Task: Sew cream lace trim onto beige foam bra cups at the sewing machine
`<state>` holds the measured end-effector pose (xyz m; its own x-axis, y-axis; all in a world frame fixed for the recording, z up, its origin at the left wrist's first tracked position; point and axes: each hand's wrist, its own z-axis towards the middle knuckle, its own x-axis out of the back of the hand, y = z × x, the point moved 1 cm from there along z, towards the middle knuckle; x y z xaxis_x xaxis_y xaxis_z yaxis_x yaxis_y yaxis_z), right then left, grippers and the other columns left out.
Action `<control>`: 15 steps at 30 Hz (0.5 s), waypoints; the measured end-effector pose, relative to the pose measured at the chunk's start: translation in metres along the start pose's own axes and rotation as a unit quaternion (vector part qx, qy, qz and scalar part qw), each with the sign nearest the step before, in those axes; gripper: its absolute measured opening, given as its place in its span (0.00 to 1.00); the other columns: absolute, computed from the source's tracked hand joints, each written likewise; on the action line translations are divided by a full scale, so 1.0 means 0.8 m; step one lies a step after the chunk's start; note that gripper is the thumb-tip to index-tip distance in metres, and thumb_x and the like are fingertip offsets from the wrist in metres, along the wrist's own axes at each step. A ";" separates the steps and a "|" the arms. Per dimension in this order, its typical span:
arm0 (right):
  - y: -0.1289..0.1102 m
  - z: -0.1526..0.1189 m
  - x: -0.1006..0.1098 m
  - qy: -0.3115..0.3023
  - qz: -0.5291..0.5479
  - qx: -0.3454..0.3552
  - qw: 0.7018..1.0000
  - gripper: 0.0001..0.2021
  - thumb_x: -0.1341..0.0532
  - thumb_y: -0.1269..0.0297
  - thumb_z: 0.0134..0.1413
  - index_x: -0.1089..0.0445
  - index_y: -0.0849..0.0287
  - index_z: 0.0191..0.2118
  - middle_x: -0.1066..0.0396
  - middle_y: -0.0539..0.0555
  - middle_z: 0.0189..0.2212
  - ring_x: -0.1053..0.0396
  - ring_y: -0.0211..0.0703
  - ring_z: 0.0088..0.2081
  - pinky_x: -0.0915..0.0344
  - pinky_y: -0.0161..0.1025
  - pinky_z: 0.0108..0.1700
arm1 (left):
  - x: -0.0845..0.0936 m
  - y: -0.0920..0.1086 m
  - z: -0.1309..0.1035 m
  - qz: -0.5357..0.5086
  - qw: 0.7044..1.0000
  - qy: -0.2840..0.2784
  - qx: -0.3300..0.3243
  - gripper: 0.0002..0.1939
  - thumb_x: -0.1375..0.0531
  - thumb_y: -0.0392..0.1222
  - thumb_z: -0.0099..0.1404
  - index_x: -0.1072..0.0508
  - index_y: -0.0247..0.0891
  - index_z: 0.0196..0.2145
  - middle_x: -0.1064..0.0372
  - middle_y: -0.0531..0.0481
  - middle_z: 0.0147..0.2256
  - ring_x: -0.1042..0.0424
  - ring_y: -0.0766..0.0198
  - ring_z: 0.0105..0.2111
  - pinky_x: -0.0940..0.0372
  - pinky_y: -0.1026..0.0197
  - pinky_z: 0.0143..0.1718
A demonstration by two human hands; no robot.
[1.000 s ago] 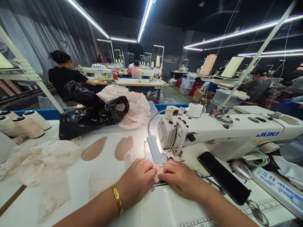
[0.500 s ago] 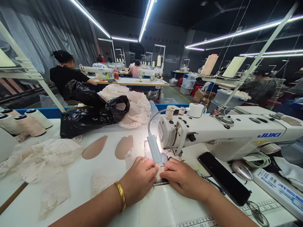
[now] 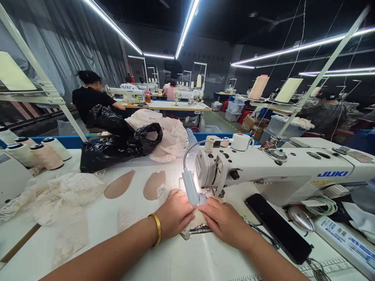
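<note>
A white sewing machine (image 3: 275,168) stands on the right, its needle area lit by a small grey lamp (image 3: 190,187) on a bent neck. My left hand (image 3: 175,212), with a ring and a gold bracelet, is closed on pale lace fabric (image 3: 163,191) just left of the needle area. Close beside it my right hand (image 3: 224,220) has its fingers pressed together at the fabric's edge, by the presser foot. Part of the cloth is hidden under both hands. Two beige cut pieces (image 3: 119,184) (image 3: 154,185) lie flat to the left.
Cream lace (image 3: 64,195) is heaped at left, near thread cones (image 3: 48,156). A black plastic bag (image 3: 117,150) and more lace (image 3: 171,136) lie behind. A black phone (image 3: 278,228) and a mouse (image 3: 301,218) are at right. A person in black (image 3: 88,97) sits beyond.
The view has shifted slightly. My hands have moved a little towards the needle area, and the right hand's fingers lie flatter. More of the metal plate shows between and below them.
</note>
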<state>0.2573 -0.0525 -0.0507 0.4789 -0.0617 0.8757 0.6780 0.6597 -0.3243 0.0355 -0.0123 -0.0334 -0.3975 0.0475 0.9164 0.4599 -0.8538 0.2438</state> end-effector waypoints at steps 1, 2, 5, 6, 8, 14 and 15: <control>0.001 0.000 -0.001 0.002 -0.002 -0.004 1.000 0.15 0.47 0.75 0.66 0.29 0.52 0.52 0.30 0.54 0.37 0.32 0.46 0.36 0.38 0.38 0.33 | 0.001 -0.002 0.002 0.001 1.000 0.006 -0.004 0.06 0.44 0.38 0.69 0.27 0.40 0.37 0.26 0.46 0.36 0.29 0.52 0.40 0.41 0.49 0.49; 0.001 0.001 -0.001 0.002 -0.005 -0.008 1.000 0.16 0.47 0.75 0.67 0.29 0.53 0.51 0.30 0.54 0.37 0.31 0.47 0.36 0.39 0.39 0.32 | 0.001 -0.004 0.004 0.002 1.000 0.013 -0.008 0.06 0.44 0.38 0.69 0.26 0.40 0.38 0.26 0.46 0.37 0.28 0.52 0.41 0.41 0.49 0.50; 0.002 0.001 -0.003 -0.004 -0.010 -0.023 1.000 0.16 0.48 0.75 0.67 0.29 0.53 0.52 0.30 0.54 0.37 0.31 0.48 0.36 0.39 0.40 0.32 | -0.001 -0.010 0.005 0.005 1.000 0.023 -0.016 0.08 0.44 0.39 0.69 0.25 0.41 0.39 0.25 0.46 0.37 0.27 0.52 0.42 0.40 0.48 0.51; 0.002 0.001 -0.003 -0.008 -0.010 -0.027 1.000 0.16 0.48 0.75 0.66 0.29 0.53 0.52 0.30 0.54 0.37 0.31 0.48 0.36 0.39 0.40 0.32 | -0.002 -0.011 0.004 0.008 0.999 0.027 -0.018 0.08 0.45 0.39 0.70 0.25 0.41 0.39 0.24 0.46 0.37 0.27 0.52 0.42 0.39 0.48 0.51; 0.002 0.001 -0.004 -0.015 -0.010 -0.035 0.999 0.16 0.48 0.74 0.66 0.29 0.52 0.51 0.30 0.54 0.36 0.32 0.48 0.35 0.40 0.39 0.31 | -0.003 -0.011 0.004 0.018 0.999 0.029 -0.021 0.09 0.45 0.40 0.70 0.24 0.41 0.38 0.25 0.46 0.36 0.27 0.52 0.42 0.39 0.48 0.51; 0.003 -0.001 -0.006 -0.013 -0.015 -0.033 0.999 0.14 0.48 0.73 0.67 0.29 0.53 0.49 0.31 0.54 0.36 0.33 0.48 0.35 0.41 0.40 0.31 | -0.005 -0.007 0.008 0.067 0.998 0.017 0.002 0.06 0.43 0.37 0.68 0.25 0.39 0.37 0.25 0.46 0.37 0.28 0.53 0.40 0.39 0.48 0.50; 0.004 -0.001 -0.007 -0.012 -0.016 -0.034 0.999 0.14 0.49 0.73 0.67 0.29 0.54 0.49 0.31 0.54 0.36 0.33 0.48 0.35 0.40 0.40 0.31 | -0.005 -0.006 0.010 0.076 0.997 0.014 0.013 0.05 0.42 0.36 0.68 0.26 0.39 0.36 0.26 0.46 0.37 0.28 0.54 0.40 0.39 0.48 0.49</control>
<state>0.2573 -0.0511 -0.0565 0.4436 -0.0623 0.8941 0.7287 0.6058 -0.3194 0.0413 -0.0046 -0.0356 -0.3435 -0.0968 0.9341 0.5367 -0.8365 0.1107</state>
